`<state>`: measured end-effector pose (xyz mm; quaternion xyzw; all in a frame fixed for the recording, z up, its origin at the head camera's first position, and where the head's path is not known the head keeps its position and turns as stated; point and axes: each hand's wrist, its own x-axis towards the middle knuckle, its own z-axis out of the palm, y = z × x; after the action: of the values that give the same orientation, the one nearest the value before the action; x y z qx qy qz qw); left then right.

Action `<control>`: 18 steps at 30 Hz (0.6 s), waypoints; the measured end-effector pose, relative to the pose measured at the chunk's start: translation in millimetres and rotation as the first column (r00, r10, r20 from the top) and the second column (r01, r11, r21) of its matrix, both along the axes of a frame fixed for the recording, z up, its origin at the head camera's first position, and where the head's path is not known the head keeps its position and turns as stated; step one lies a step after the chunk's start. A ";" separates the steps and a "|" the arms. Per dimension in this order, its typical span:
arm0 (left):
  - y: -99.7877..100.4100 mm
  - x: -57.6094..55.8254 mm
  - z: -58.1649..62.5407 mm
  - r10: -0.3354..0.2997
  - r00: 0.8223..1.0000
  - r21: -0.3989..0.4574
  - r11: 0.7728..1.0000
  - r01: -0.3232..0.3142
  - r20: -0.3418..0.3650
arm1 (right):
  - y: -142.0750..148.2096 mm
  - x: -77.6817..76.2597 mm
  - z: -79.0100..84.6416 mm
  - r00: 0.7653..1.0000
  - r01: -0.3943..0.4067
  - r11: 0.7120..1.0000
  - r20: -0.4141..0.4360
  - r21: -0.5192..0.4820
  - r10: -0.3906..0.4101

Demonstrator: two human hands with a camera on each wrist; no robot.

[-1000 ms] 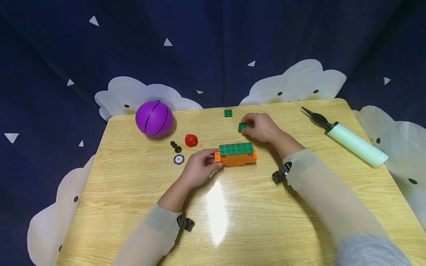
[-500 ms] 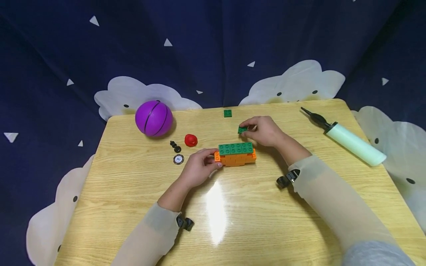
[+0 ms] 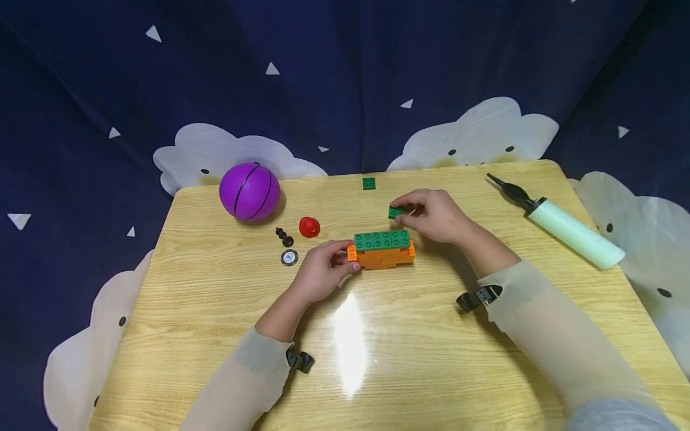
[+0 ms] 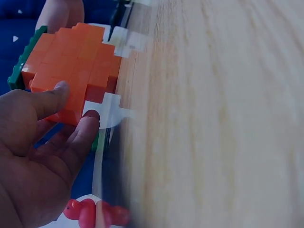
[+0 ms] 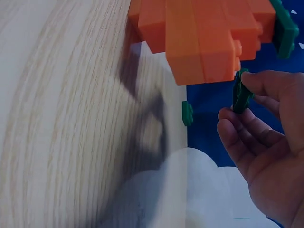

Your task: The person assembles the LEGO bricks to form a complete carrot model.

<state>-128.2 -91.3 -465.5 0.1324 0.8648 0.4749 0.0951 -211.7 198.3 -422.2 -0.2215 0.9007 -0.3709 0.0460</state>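
An orange brick build point(image 3: 380, 260) stands in mid-table, topped by a row of green plates point(image 3: 381, 240). At its left end, my left hand point(image 3: 321, 274) grips it between thumb and fingers; the left wrist view shows the thumb on the orange bricks point(image 4: 71, 61). Behind the build's right end, my right hand point(image 3: 438, 216) pinches a small green plate point(image 3: 396, 212) above the table. From the right wrist this green plate point(image 5: 241, 92) appears edge-on, apart from the orange bricks. One more green plate point(image 3: 369, 183) lies near the table's back edge.
Left of the build are a red cap-shaped object point(image 3: 309, 227), a black chess-like piece point(image 3: 284, 237) and a poker chip point(image 3: 289, 257). A purple ball point(image 3: 250, 192) sits at the back left. On the right lies a hand pump point(image 3: 571, 230) with a pale green barrel.
My right hand has drawn back slightly toward the build with the small green plate in its fingers, its forearm shifting right. My left hand and the build have stayed put.
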 end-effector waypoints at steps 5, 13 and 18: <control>-0.1 0.4 0.9 -0.004 1.000 0.004 1.000 0.004 -0.004 | 2.6 7.8 2.2 0.999 -0.032 0.998 -0.018 -0.046 0.032; 0.1 1.4 1.2 0.000 1.000 0.004 1.000 0.000 -0.005 | 6.3 21.5 8.0 0.999 -0.030 0.996 -0.048 -0.086 0.026; 0.1 1.5 0.8 -0.004 1.000 0.017 1.000 0.004 0.000 | 9.4 28.5 11.8 0.997 -0.032 0.994 -0.076 -0.105 0.024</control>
<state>-126.8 -91.2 -464.7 0.1350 0.8606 0.4819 0.0948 -183.1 207.7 -410.4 -0.2499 0.8777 -0.4089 0.0060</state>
